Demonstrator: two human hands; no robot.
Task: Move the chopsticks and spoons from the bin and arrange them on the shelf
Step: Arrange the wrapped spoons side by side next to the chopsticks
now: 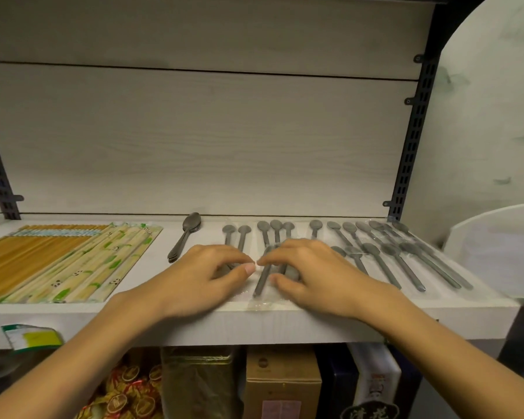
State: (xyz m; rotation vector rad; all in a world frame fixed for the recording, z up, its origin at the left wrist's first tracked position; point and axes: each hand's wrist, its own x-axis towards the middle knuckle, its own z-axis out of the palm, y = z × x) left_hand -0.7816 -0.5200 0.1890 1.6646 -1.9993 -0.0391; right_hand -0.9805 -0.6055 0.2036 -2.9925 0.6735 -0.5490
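Head view: left hand (204, 275), right hand (307, 272) pinch wrapped spoons (263, 267) on shelf (254, 325); arranging step; next, straighten row.

Little can be read here. On the dark box (368, 411) under the shelf (254, 325), at the bottom edge of the view, large pale Chinese characters show; they look like 清花, cut off below. The green and yellow tag (32, 338) hanging on the shelf's front edge carries print too small to make out. The gold-and-red packets (127, 394) below bear round emblems with blurred marks. The chopstick wrappers (103, 261) show panda pictures, no legible words.
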